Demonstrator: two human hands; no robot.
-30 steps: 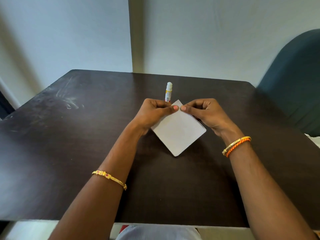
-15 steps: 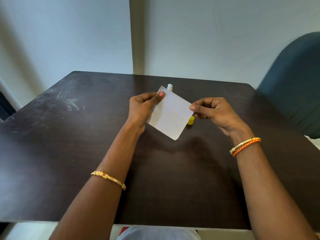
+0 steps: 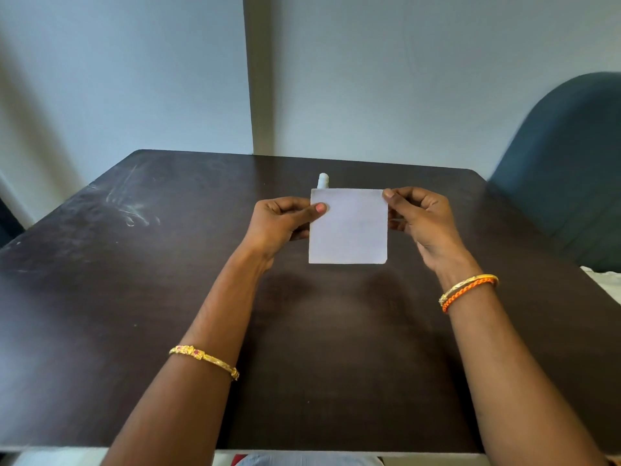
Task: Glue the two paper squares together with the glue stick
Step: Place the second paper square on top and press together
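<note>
A white paper square (image 3: 349, 230) is held upright above the dark table (image 3: 134, 297), its edges level and facing me. My left hand (image 3: 279, 223) pinches its upper left edge with the thumb on the front. My right hand (image 3: 420, 216) pinches the upper right corner. Whether one sheet or two stacked sheets are held I cannot tell. Behind the paper, only the white top of the glue stick (image 3: 323, 180) shows; the rest is hidden.
A blue-green chair back (image 3: 571, 163) stands at the table's right far corner. A pale wall runs behind the table. Something white (image 3: 605, 280) lies off the right edge. Chalky smears mark the table's far left.
The paper was lifted off the table, where it lay as a diamond, and turned until it hangs square. Both hands rose with it; the right moved to the top right corner.
</note>
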